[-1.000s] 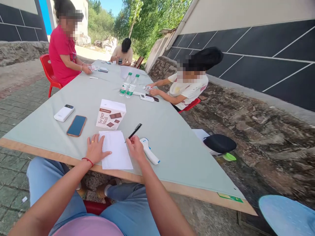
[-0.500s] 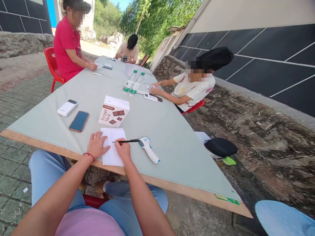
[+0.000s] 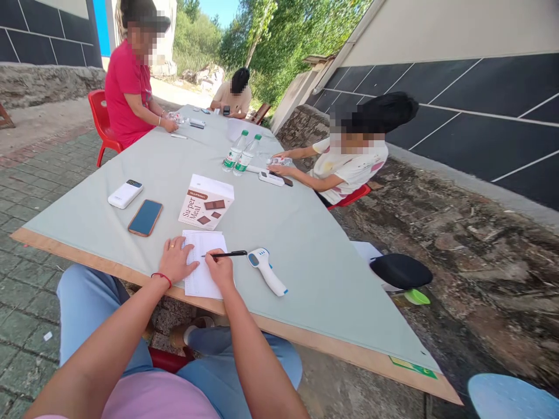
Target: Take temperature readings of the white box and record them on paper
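Observation:
A white notepad (image 3: 201, 283) lies at the table's near edge, with faint writing on its page. Spread flat, my left hand (image 3: 175, 262) rests over the notepad's left side. My right hand (image 3: 220, 270) grips a black pen (image 3: 231, 254), its tip on or just above the paper. Right of that hand lies a white and blue infrared thermometer (image 3: 268, 273). Behind the notepad stands a white and brown box (image 3: 207, 201) marked "Su-per Meal". A smartphone (image 3: 145, 218) and a white power bank (image 3: 125, 194) lie to the left.
Two green-capped water bottles (image 3: 240, 152) stand mid-table, near a white device (image 3: 271, 178). Several people sit around the grey-covered table (image 3: 323, 279); one in red (image 3: 128, 93) is far left, another (image 3: 353, 157) on the right handles a clear bottle. A black cap-like object (image 3: 402, 271) is beyond the right edge.
The view has shifted slightly, so everything sits a little right and lower. My hands keep their places on the notepad. The people at left and right have moved their hands with clear bottles.

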Motion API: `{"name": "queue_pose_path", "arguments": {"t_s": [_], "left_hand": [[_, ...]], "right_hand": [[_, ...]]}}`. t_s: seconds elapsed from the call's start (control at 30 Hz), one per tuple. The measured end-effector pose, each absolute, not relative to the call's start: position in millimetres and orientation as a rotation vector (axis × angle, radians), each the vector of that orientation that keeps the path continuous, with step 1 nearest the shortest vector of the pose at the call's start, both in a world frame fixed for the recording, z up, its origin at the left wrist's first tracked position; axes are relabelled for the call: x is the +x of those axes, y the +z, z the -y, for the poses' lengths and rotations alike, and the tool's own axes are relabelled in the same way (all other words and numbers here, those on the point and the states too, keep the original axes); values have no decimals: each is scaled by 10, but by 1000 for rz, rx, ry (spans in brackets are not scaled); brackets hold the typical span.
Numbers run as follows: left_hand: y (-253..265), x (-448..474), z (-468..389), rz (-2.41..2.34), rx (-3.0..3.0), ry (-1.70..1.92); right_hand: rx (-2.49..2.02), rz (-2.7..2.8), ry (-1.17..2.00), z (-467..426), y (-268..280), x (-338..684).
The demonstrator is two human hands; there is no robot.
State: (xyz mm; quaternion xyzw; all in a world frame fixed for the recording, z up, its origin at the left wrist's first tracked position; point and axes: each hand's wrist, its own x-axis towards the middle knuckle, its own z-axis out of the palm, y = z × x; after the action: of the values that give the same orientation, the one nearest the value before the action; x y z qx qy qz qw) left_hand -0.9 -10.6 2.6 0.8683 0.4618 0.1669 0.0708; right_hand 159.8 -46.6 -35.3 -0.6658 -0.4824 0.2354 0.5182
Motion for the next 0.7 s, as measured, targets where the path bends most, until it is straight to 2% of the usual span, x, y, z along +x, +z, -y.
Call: {"name": "queue_pose_path", "arguments": {"t_s": [0.7], "left_hand": [[24,-9,110,-1373,2591,520]], "right_hand": [[-1616,1194,548,476,-349,1598]]}}
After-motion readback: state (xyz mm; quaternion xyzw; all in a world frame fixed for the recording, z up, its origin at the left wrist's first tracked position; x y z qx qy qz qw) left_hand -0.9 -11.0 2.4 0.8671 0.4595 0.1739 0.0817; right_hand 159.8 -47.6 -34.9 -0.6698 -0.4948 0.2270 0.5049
